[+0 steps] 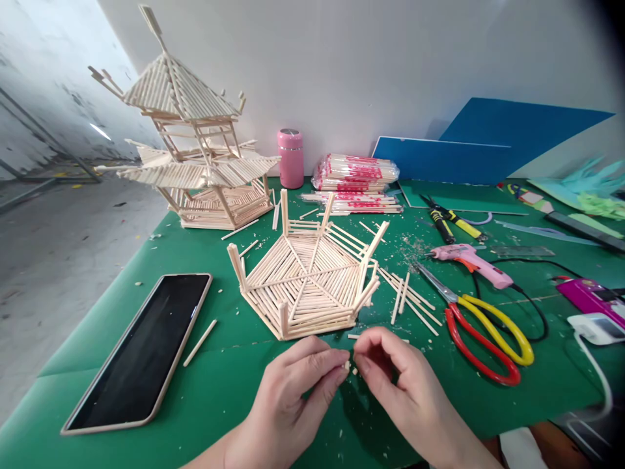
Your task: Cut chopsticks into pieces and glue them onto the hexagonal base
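My left hand (300, 394) pinches a tiny pale wooden piece (346, 366) between thumb and fingertips, low in the head view. Close to its right, my right hand (400, 381) is curled with thumb and index finger together; what they hold, if anything, is too small to name. A small pale bit (355, 372) shows between the two hands. Just beyond them stands a six-sided stick platform (305, 277) with upright posts at its corners. One thin stick (354, 337) lies partly behind my right hand.
At the left are a phone (141, 352) and a stick pagoda (195, 169). Scissors (483, 332), a pink glue gun (473, 260), pliers (452, 221) and loose sticks (410, 296) lie right. Behind stand a pink bottle (291, 158) and bagged sticks (356, 172).
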Action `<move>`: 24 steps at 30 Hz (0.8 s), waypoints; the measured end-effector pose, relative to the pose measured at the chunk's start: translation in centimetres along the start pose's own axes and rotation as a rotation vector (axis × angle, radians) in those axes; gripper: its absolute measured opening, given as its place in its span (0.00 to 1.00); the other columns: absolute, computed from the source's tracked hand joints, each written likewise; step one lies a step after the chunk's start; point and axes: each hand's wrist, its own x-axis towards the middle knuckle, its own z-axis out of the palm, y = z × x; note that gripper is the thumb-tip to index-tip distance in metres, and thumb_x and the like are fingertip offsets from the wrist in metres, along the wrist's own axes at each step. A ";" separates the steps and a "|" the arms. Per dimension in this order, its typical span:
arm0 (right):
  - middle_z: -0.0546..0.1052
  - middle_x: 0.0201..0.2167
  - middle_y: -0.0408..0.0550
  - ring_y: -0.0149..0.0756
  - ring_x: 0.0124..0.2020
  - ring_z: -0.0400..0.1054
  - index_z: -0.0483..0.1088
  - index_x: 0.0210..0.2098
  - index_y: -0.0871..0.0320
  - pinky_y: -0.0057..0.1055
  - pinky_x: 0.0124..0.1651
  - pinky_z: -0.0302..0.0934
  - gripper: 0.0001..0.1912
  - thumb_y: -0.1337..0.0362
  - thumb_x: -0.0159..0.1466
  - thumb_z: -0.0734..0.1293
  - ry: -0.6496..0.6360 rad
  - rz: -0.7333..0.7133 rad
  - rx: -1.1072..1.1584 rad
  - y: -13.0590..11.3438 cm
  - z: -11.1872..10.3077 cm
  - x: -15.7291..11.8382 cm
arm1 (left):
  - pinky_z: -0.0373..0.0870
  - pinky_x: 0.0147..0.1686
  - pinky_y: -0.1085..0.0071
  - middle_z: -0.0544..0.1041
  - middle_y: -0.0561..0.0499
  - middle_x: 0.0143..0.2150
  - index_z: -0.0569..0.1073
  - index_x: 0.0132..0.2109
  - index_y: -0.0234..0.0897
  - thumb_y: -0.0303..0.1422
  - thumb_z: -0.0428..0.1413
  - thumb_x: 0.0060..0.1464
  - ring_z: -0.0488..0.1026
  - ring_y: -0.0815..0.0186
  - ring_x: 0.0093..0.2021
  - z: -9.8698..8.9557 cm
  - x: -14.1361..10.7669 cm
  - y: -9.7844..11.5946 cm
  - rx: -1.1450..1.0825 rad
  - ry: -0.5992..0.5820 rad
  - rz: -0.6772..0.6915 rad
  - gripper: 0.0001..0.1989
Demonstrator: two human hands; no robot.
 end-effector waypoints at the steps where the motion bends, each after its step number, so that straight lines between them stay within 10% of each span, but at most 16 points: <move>1: 0.66 0.25 0.42 0.28 0.24 0.58 0.63 0.33 0.57 0.23 0.26 0.55 0.06 0.62 0.63 0.57 -0.007 0.010 0.033 -0.1 0.1 0.1 | 0.68 0.25 0.79 0.71 0.50 0.29 0.72 0.41 0.32 0.18 0.53 0.50 0.70 0.72 0.26 0.0 0.0 0.0 -0.001 -0.001 -0.003 0.11; 24: 0.64 0.24 0.41 0.30 0.25 0.59 0.61 0.28 0.56 0.26 0.28 0.54 0.08 0.64 0.64 0.57 0.063 -0.077 -0.335 1.2 -1.8 -0.4 | 0.68 0.26 0.80 0.71 0.51 0.27 0.71 0.37 0.33 0.20 0.54 0.49 0.69 0.73 0.25 0.2 0.1 0.4 0.145 0.087 -0.014 0.08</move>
